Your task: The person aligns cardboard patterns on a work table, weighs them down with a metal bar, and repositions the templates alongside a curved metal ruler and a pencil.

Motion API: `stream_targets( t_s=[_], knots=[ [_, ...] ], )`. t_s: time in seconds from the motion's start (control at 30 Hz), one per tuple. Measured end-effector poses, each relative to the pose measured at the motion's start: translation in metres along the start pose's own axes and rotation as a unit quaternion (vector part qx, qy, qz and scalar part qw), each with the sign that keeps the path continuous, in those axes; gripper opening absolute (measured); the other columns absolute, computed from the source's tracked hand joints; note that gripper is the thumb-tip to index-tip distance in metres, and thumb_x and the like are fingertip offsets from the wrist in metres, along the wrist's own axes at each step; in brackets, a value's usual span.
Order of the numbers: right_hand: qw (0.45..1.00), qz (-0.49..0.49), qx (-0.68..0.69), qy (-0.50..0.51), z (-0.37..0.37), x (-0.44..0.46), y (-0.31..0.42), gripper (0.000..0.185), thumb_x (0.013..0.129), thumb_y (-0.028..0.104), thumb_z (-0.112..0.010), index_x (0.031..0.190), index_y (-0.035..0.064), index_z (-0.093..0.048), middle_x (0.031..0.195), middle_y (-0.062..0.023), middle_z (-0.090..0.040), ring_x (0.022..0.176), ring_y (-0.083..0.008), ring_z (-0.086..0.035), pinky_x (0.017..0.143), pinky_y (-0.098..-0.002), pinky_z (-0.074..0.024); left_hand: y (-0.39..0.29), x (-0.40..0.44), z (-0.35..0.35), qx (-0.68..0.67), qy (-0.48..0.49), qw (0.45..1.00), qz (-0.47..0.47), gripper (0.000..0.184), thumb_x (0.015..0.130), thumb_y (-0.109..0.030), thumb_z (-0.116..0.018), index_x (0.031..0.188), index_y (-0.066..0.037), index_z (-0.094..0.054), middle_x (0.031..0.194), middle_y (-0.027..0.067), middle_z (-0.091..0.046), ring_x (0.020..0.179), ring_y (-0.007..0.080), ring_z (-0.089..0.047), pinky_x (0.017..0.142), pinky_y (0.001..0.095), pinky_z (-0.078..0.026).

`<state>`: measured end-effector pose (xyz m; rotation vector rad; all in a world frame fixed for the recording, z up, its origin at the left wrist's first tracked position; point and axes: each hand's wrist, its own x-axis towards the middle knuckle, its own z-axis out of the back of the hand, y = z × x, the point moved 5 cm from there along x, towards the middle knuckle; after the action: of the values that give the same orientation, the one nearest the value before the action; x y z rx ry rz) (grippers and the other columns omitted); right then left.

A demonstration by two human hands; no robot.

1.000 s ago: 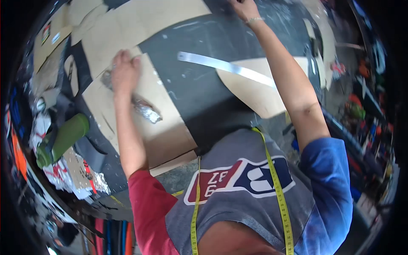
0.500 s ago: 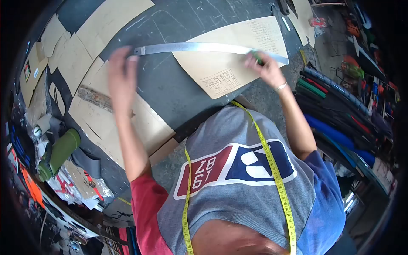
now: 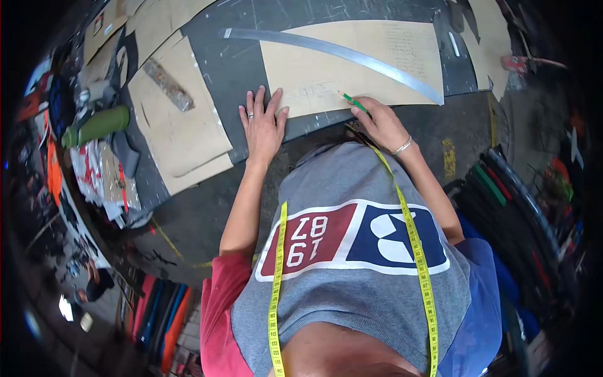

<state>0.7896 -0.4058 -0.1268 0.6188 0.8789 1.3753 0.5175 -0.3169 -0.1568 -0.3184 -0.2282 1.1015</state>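
My left hand lies flat on the dark table, fingers spread, fingertips at the lower left edge of a tan paper sheet. A ring is on one finger. In my right hand a green pencil is gripped, its tip over the sheet's near edge. Small handwriting and a drawn grid show on the sheet. A long metal ruler lies diagonally across it, its left end past the sheet on the table. Neither hand touches the ruler.
Tan cardboard pieces lie at the left, with a worn, mottled strip on top. A green bottle-like roll rests beyond them. At the right are a white stick and dark fabric rolls. A yellow tape measure hangs round my neck.
My left hand has come down from beside the ruler's left end to the table at the sheet's edge. My right hand has moved off the ruler, which now slopes more steeply across the sheet.
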Motion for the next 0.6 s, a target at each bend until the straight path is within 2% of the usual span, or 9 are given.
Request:
stream_targets(
  t_s=[0.07,0.1,0.2,0.23,0.33,0.43,0.53,0.6],
  knots=[
    [1.0,-0.012,0.008,-0.003,0.012,-0.013,-0.006,0.034,0.104,0.021,-0.058,0.132,0.0014,-0.061,0.125,-0.0219,-0.066,0.115,-0.0411,-0.064,0.098,-0.0442,-0.0506,-0.001,-0.007,-0.008,0.031,-0.032,0.999,0.012,0.049,0.102,-0.042,-0.057,0.148,-0.023,-0.056,0.16,0.0137,-0.042,0.153,0.0394,-0.029,0.124,0.0621,-0.018],
    [1.0,0.019,0.02,-0.014,0.013,-0.019,-0.014,0.035,0.105,0.016,-0.057,0.137,0.0027,-0.058,0.133,-0.0213,-0.063,0.119,-0.0403,-0.063,0.101,-0.0438,-0.0497,-0.003,-0.007,-0.009,0.041,-0.042,0.998,0.016,0.049,0.102,-0.041,-0.057,0.148,-0.024,-0.056,0.16,0.0129,-0.042,0.153,0.0385,-0.03,0.124,0.061,-0.018],
    [0.995,0.057,0.069,-0.055,0.014,-0.034,-0.025,0.037,0.105,0.011,-0.054,0.141,0.0033,-0.055,0.14,-0.021,-0.059,0.122,-0.0422,-0.061,0.104,-0.0429,-0.0489,-0.003,-0.009,-0.014,0.056,-0.057,0.997,0.024,0.05,0.101,-0.041,-0.057,0.148,-0.024,-0.056,0.16,0.0104,-0.043,0.153,0.0356,-0.031,0.125,0.0586,-0.018],
    [0.99,0.109,0.07,-0.064,0.016,-0.037,-0.024,0.042,0.103,0.003,-0.05,0.145,0.0055,-0.053,0.147,-0.0204,-0.054,0.117,-0.0377,-0.066,0.1,-0.041,-0.0517,-0.003,-0.009,-0.015,0.058,-0.063,0.996,0.025,0.05,0.101,-0.041,-0.057,0.148,-0.024,-0.056,0.16,0.0096,-0.043,0.153,0.0346,-0.031,0.125,0.0578,-0.017],
    [0.991,0.02,0.122,0.059,0.012,-0.05,-0.038,0.046,0.101,-0.002,-0.047,0.145,0.0076,-0.053,0.141,-0.0189,-0.06,0.108,-0.0289,-0.072,0.09,-0.0357,-0.0558,0.002,-0.009,-0.02,0.065,-0.055,0.996,0.03,0.052,0.103,-0.044,-0.053,0.151,-0.025,-0.051,0.161,0.009,-0.041,0.155,0.0335,-0.027,0.126,0.0566,-0.015],
    [0.979,0.099,0.175,0.026,0.014,-0.062,-0.035,0.045,0.099,-0.004,-0.049,0.141,0.0088,-0.057,0.124,-0.0141,-0.068,0.094,-0.021,-0.073,0.079,-0.0303,-0.0561,0.002,-0.009,-0.022,0.073,-0.055,0.995,0.028,0.056,0.101,-0.048,-0.055,0.152,-0.025,-0.049,0.162,0.0085,-0.041,0.155,0.0329,-0.027,0.126,0.0573,-0.015],
    [0.982,0.072,0.169,-0.036,0.006,-0.074,-0.041,0.034,0.097,0.001,-0.059,0.131,0.0072,-0.061,0.107,-0.0096,-0.071,0.087,-0.0213,-0.07,0.078,-0.0296,-0.0549,0.0,-0.009,-0.021,0.1,-0.056,0.993,0.014,0.067,0.096,-0.059,-0.059,0.152,-0.025,-0.049,0.161,0.0094,-0.042,0.154,0.033,-0.028,0.124,0.058,-0.018],
    [0.99,0.004,0.14,-0.031,0.004,-0.084,-0.041,0.026,0.097,0.006,-0.064,0.123,0.0066,-0.063,0.103,-0.0084,-0.071,0.086,-0.0222,-0.069,0.079,-0.0312,-0.0547,-0.004,-0.01,-0.015,0.123,-0.041,0.992,-0.003,0.076,0.09,-0.068,-0.062,0.152,-0.024,-0.049,0.16,0.0099,-0.042,0.153,0.0333,-0.03,0.122,0.0585,-0.021]
  ],
)
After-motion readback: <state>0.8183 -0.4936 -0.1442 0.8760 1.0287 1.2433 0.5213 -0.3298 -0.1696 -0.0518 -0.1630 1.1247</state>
